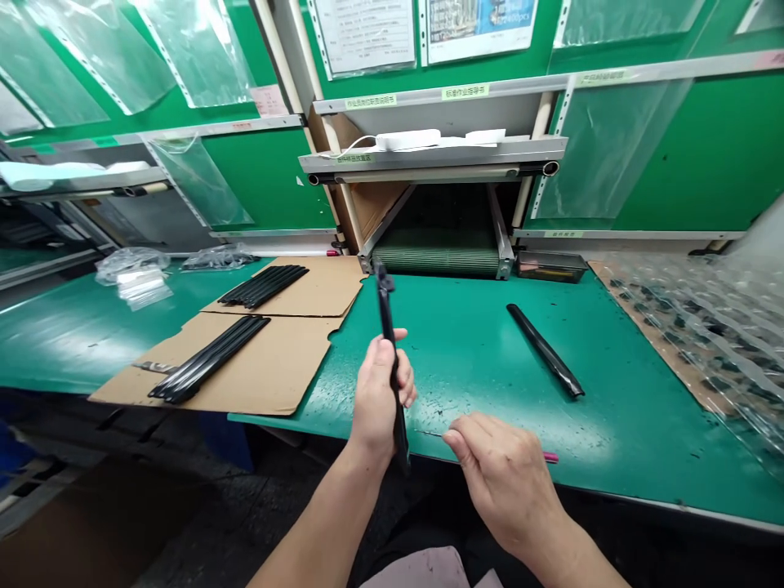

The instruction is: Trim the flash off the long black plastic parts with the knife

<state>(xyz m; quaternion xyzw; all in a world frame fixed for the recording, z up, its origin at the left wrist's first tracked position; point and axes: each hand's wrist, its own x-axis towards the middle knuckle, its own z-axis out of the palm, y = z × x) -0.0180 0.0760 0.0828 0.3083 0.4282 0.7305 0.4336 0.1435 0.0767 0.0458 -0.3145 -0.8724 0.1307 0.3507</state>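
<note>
The left hand (380, 400) is gripping a black strip (388, 343) upright, its fingers closed around the strip's lower half, just above the front edge of the bench (612, 425). The right hand (505, 482) is hovering just beside it, fingers loosely curled, neither spread wide nor pressed together. It is right over a thin pick (550, 457) with a pink handle, lying along the bench's front edge; I cannot tell whether the fingers are touching it.

Toward the bench's left end, two cardboard sheets (287, 384) are lying one behind the other, each carrying a bundle of black strips (208, 359). Plastic bags (131, 265) are lying beyond them on the bench. A loose strip (545, 351) is lying alone on the bench's bare green top, and a metal tray (551, 266) is sitting at its back edge. Bubble wrap (686, 327) is covering its right end. Behind the bench, green panels (704, 163) are rising, hung with clear sleeves (612, 139) and printed notices (364, 33), and a shelf (429, 155) is holding a white box (407, 140).
</note>
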